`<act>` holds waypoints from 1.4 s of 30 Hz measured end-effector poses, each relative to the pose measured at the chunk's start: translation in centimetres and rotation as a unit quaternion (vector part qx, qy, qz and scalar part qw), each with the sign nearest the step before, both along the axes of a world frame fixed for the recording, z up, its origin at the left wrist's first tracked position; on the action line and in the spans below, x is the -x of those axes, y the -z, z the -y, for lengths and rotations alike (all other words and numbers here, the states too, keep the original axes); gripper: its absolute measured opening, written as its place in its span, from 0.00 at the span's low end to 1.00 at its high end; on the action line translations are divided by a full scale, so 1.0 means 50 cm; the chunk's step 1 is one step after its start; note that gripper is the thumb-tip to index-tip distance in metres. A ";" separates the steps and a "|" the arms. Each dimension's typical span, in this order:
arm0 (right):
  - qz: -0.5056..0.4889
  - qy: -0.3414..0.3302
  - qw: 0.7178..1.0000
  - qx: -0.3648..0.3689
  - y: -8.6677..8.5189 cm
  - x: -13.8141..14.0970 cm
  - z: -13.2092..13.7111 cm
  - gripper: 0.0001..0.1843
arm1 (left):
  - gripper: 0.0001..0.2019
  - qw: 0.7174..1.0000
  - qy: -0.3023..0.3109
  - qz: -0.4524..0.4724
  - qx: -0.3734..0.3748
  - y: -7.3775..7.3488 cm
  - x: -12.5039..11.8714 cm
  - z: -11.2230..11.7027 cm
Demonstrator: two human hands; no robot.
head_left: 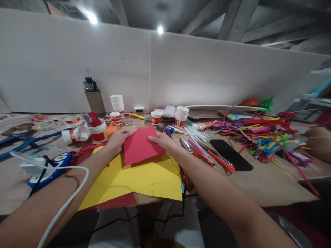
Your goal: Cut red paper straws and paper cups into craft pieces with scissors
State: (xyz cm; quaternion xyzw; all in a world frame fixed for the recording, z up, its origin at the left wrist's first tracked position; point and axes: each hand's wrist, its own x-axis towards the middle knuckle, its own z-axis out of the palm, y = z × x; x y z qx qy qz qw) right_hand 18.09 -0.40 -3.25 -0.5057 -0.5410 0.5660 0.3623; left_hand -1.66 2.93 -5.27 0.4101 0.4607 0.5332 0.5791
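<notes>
"What takes up the most room?"

"The white partition (207,75) at the far side, running from left to right. Before it stretches the brown table (274,189), cluttered nearly all over."

"And on the table?"

"At the right, a loose heap of coloured strips (261,134), red, yellow, blue and pink tangled together. At the near middle lie yellow sheets (121,181), overlapping one another."

"Where's the red sheet (143,144)?"

"In both hands, over the far part of the yellow sheets. It's tilted, with a shadow beneath its near edge; whether it touches the yellow, I can't tell."

"How do the hands grip it?"

"The left hand (119,139) pinches its left edge. The right hand (164,142) pinches the right edge, thumb lying on top; its fingers are mostly hidden."

"Anything smaller?"

"A black phone (231,155) lies flat at the right, with an orange utility knife (227,165) just beside it, on its left. At the far left stands a tall cup stack (117,102); nearer, red-handled tools (93,119) stand in a white-and-red cup (98,136). A small paper cup (156,119) stands beyond the red sheet."
</notes>
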 end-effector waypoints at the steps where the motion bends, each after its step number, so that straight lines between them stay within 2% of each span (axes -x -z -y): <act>1: 0.017 0.007 1.000 -0.010 -0.003 -0.001 0.001 0.13 | 0.11 0.998 -0.007 -0.061 -0.014 0.001 0.001 0.001; 3: 0.049 0.010 0.998 -0.025 -0.008 -0.003 0.001 0.14 | 0.13 0.978 -0.019 -0.201 -0.050 0.001 0.003 0.003; 5: 0.112 0.004 0.993 -0.034 -0.011 -0.007 0.001 0.13 | 0.14 0.943 -0.030 -0.319 -0.085 -0.003 0.004 0.006; 7: 0.190 -0.001 0.981 -0.031 -0.014 -0.010 0.000 0.09 | 0.13 0.902 -0.037 -0.413 -0.121 -0.009 0.004 0.009; 10: 0.283 -0.005 0.959 -0.018 -0.019 -0.014 0.000 0.14 | 0.10 0.840 -0.033 -0.509 -0.185 -0.015 0.005 0.012; 12: 0.327 -0.005 0.945 -0.021 -0.022 -0.015 0.003 0.16 | 0.10 0.826 -0.019 -0.523 -0.208 -0.015 0.006 0.013; 15: 0.385 -0.008 0.922 -0.047 -0.028 -0.014 0.012 0.18 | 0.11 0.838 0.001 -0.499 -0.220 -0.008 0.006 0.016; 19: 0.467 -0.015 0.877 -0.113 -0.034 -0.012 0.021 0.19 | 0.12 0.823 -0.012 -0.509 -0.252 0.004 0.005 0.014; 22: 0.517 -0.013 0.842 -0.154 -0.032 -0.013 0.021 0.19 | 0.11 0.784 -0.011 -0.549 -0.289 0.009 -0.001 0.015; 25: 0.550 -0.011 0.817 -0.172 -0.028 -0.014 0.020 0.21 | 0.14 0.732 0.030 -0.606 -0.311 0.009 -0.011 0.024; 28: 0.568 -0.010 0.802 -0.183 -0.028 -0.013 0.023 0.20 | 0.15 0.705 0.042 -0.636 -0.312 0.005 -0.021 0.037; 32: 0.591 -0.003 0.781 -0.201 -0.031 -0.008 0.024 0.19 | 0.17 0.672 0.030 -0.670 -0.315 0.000 -0.028 0.046; 34: 0.604 0.011 0.768 -0.212 -0.029 -0.006 0.022 0.19 | 0.18 0.665 0.022 -0.679 -0.310 -0.001 -0.030 0.049; 37: 0.587 0.012 0.765 -0.264 -0.018 -0.002 0.017 0.15 | 0.18 0.661 0.015 -0.684 -0.310 -0.001 -0.031 0.052; 40: 0.539 -0.026 0.762 -0.357 -0.006 0.004 0.015 0.14 | 0.18 0.662 0.015 -0.680 -0.315 -0.003 -0.029 0.052; 42: 0.523 -0.064 0.757 -0.387 -0.001 0.008 0.015 0.15 | 0.16 0.673 0.012 -0.665 -0.323 -0.008 -0.024 0.049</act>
